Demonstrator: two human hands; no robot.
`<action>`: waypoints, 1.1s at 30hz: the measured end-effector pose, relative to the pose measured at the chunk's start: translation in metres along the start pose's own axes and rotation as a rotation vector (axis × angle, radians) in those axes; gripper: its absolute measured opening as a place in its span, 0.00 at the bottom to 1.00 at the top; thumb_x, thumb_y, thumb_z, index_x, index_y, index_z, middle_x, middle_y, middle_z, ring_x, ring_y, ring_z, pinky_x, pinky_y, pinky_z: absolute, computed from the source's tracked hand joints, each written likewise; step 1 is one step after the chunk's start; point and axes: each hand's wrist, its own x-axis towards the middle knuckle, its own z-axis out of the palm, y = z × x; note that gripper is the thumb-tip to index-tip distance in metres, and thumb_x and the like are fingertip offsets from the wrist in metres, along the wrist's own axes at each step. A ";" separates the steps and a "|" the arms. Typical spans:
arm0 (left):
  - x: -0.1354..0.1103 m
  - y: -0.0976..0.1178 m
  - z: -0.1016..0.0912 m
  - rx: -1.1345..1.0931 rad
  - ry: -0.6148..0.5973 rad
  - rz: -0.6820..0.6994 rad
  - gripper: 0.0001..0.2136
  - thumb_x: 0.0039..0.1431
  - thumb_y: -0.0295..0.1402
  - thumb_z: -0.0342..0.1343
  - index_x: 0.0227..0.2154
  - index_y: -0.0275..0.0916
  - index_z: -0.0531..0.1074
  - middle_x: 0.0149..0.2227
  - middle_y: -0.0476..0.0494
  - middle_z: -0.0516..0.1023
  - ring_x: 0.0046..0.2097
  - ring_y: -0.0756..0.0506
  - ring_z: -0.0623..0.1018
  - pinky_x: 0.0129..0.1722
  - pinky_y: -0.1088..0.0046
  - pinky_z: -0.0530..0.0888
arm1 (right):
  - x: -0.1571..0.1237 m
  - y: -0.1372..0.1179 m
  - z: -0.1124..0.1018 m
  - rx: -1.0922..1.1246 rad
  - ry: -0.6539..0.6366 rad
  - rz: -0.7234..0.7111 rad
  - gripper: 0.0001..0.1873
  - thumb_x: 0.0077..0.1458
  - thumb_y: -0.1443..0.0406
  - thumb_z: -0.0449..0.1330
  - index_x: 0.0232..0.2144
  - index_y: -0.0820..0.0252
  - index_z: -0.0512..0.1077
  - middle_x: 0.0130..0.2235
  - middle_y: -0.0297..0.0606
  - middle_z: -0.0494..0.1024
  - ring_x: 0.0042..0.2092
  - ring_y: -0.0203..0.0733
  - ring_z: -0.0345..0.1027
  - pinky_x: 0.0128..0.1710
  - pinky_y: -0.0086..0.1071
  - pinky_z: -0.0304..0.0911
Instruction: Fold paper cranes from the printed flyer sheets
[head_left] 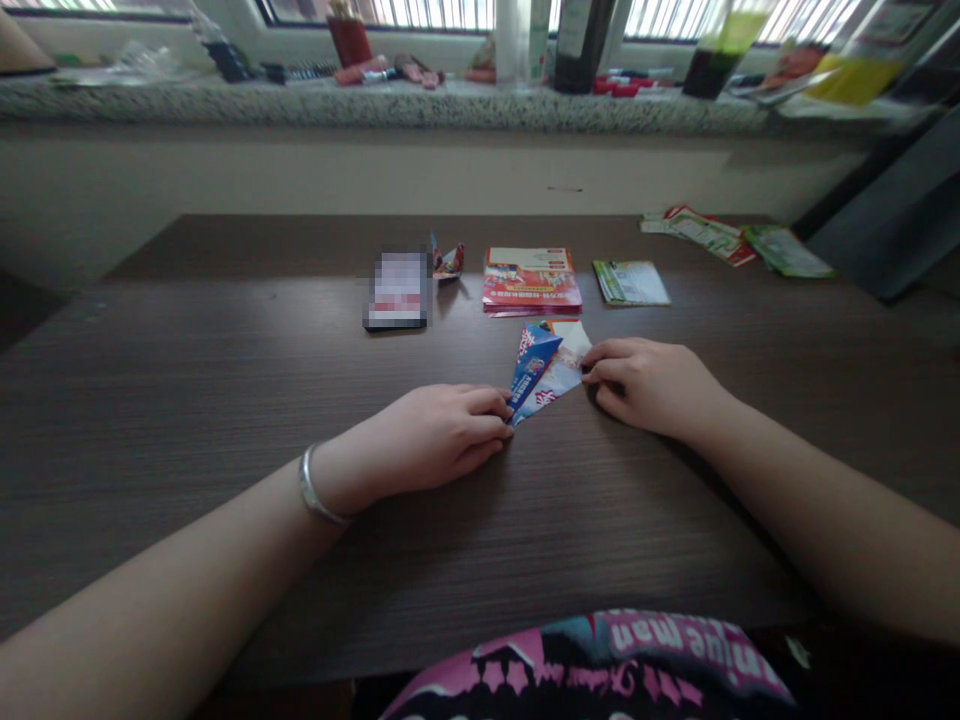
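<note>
A printed sheet of paper (553, 372), blue and white, lies on the dark table in front of me with one side folded over toward its middle. The fingertips of my left hand (457, 432) are closed on its lower left corner. At the right corner, my right hand (643, 380) has thumb and fingers pinched on the edge. Just behind the sheet is a stack of red and yellow printed leaflets (531, 280). A folded paper piece (448, 262) stands to the left of that stack.
A phone (397, 290) with a blurred screen rests left of the leaflets. Green-white papers (631, 283) lie to their right, and more printed strips (709, 235) sit at the back right. Bottles and small items crowd the stone windowsill (420, 108).
</note>
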 end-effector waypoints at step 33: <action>-0.002 -0.017 0.000 -0.423 0.031 -0.002 0.10 0.64 0.31 0.52 0.41 0.43 0.79 0.49 0.42 0.77 0.53 0.45 0.75 0.57 0.64 0.70 | 0.007 0.014 0.022 0.027 0.113 0.038 0.20 0.61 0.52 0.53 0.44 0.58 0.74 0.45 0.44 0.76 0.45 0.49 0.67 0.42 0.40 0.62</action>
